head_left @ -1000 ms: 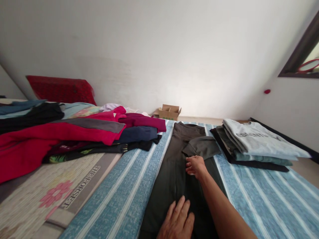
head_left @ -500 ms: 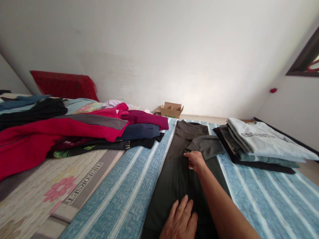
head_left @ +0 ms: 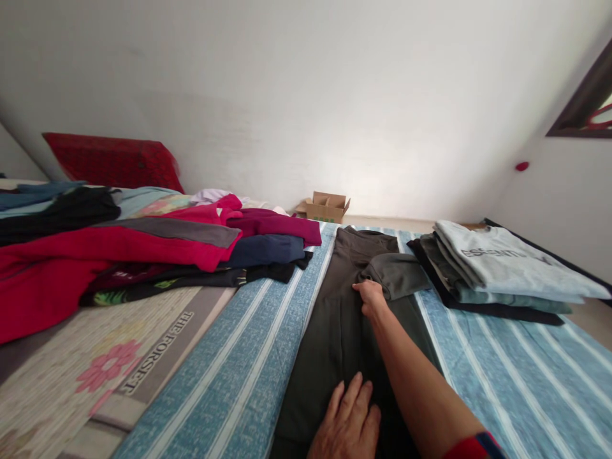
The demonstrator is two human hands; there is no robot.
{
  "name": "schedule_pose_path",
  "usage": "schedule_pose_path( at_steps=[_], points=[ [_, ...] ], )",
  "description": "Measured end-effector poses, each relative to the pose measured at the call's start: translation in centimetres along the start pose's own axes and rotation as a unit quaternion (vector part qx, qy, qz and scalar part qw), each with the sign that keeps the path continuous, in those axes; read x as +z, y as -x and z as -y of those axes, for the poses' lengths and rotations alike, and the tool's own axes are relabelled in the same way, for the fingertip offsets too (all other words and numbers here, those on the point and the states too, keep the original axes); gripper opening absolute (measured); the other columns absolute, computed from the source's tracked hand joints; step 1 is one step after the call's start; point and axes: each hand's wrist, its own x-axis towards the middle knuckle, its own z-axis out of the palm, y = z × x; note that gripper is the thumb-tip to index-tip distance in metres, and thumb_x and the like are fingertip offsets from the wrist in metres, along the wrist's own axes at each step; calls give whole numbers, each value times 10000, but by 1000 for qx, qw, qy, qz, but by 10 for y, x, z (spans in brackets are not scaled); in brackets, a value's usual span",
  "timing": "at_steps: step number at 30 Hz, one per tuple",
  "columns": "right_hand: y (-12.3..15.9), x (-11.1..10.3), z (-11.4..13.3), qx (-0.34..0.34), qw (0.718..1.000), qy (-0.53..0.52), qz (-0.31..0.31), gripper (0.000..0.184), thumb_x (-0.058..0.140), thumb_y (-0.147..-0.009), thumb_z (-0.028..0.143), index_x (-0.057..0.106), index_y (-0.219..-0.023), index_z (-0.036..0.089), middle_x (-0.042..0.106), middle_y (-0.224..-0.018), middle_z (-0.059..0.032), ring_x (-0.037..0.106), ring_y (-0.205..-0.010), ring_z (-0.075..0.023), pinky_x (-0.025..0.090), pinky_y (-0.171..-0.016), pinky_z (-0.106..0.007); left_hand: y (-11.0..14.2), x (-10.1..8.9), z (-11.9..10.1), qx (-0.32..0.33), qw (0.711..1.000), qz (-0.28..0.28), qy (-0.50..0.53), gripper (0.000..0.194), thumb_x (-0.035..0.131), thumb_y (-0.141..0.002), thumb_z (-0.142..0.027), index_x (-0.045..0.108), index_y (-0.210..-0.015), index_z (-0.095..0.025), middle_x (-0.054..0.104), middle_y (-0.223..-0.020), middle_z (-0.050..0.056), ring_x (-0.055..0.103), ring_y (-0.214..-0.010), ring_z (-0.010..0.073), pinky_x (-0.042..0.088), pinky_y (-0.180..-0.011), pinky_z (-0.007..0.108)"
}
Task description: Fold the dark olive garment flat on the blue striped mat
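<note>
Bed: a blue striped sheet [head_left: 229, 376] covers the near and right side, and a patterned mat with a pink flower [head_left: 95, 370] lies at the left.
Loose heap: a jumble of red, maroon, navy and black clothes [head_left: 143, 255] is piled on the left, well apart from both hands.
Dark garment: here is the piece in hand, a dark olive garment [head_left: 335, 331] laid flat on the stripes, its long axis running straight away from the person, from the near edge up toward the wall; a sleeve [head_left: 399, 274] is folded in across its far right part.
Folded stack: grey and dark tops [head_left: 497, 271] sit neatly piled to the right, just beside the garment's far end.
Right hand: the right hand [head_left: 370, 296] reaches far up the cloth, fingers curled at the sleeve's near edge; looks like a pinch on the fabric, though the grip itself is hidden.
Left hand: the left hand [head_left: 347, 424] lies palm down, fingers spread flat on the near end, pressing and gripping nothing.
Nearer hand: the right is much nearer the sleeve; the left anchors the near end.
Box: a small cardboard box [head_left: 325, 207] sits by the wall.
</note>
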Motion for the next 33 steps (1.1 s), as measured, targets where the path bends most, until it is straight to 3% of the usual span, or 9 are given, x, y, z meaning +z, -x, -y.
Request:
schedule_pose_path(
  at_steps=[5,7,11,14,15,17,21,26,33],
  points=[
    [-1,1,11,64,997,-22,43,281,554,-890,319,558,-1112,147,587,-1074,-63,598,-883,-170,521,-740,-350,4,26,-10,-20,998,-65,-6,165,475,-906,-227,597,-1011,-194,626,-1184,19,525,-1166,180,431,-992,317],
    [-1,3,16,83,995,-29,49,274,553,-891,315,559,-1108,148,589,-1066,-61,598,-874,-166,522,-733,-345,5,29,-12,-11,999,-46,-1,163,470,-904,-197,598,-1005,-188,623,-1192,30,530,-1165,188,428,-995,329],
    [-2,6,24,141,987,-48,52,284,546,-895,318,548,-1126,153,584,-1073,-64,598,-870,-164,524,-729,-344,-6,1,-2,24,996,65,55,187,456,-911,-203,585,-1045,-187,619,-1204,53,537,-1162,199,458,-967,330],
    [-4,6,27,180,980,-69,57,287,547,-895,325,550,-1117,145,591,-1051,-62,602,-850,-159,527,-713,-336,-29,-30,24,35,984,105,138,248,471,-906,-333,579,-1064,-175,596,-1239,74,533,-1166,172,468,-949,264],
    [-5,6,27,187,978,-77,57,279,545,-896,328,556,-1105,144,595,-1036,-59,603,-835,-154,527,-704,-328,-39,-37,36,11,982,104,156,314,484,-891,-380,569,-1097,-159,558,-1288,92,486,-1217,180,443,-983,271],
    [-6,6,28,193,975,-94,55,265,544,-897,334,567,-1074,138,605,-999,-51,605,-802,-142,526,-685,-313,-58,-39,61,-83,983,91,139,311,454,-902,-289,542,-1167,-150,499,-1350,101,388,-1298,191,361,-1066,345],
    [-9,8,28,197,971,-129,47,207,543,-896,313,586,-976,128,630,-887,-27,610,-716,-121,520,-647,-287,-78,-11,97,-205,961,168,72,557,493,-866,-364,417,-1335,-74,293,-1469,178,210,-1375,284,268,-1098,481],
    [-17,13,28,183,970,-159,35,43,569,-814,164,584,-780,145,638,-638,-15,622,-599,-152,505,-578,-258,-71,16,101,-233,938,244,75,652,418,-881,-467,334,-1404,-88,171,-1507,144,121,-1392,272,183,-1121,495],
    [-28,18,22,160,974,-156,28,116,580,-716,97,567,-799,178,623,-587,-8,620,-580,-167,498,-564,-254,-75,3,97,-262,927,255,83,644,441,-858,-470,358,-1403,-138,204,-1504,129,154,-1382,315,196,-1097,549]
  ],
)
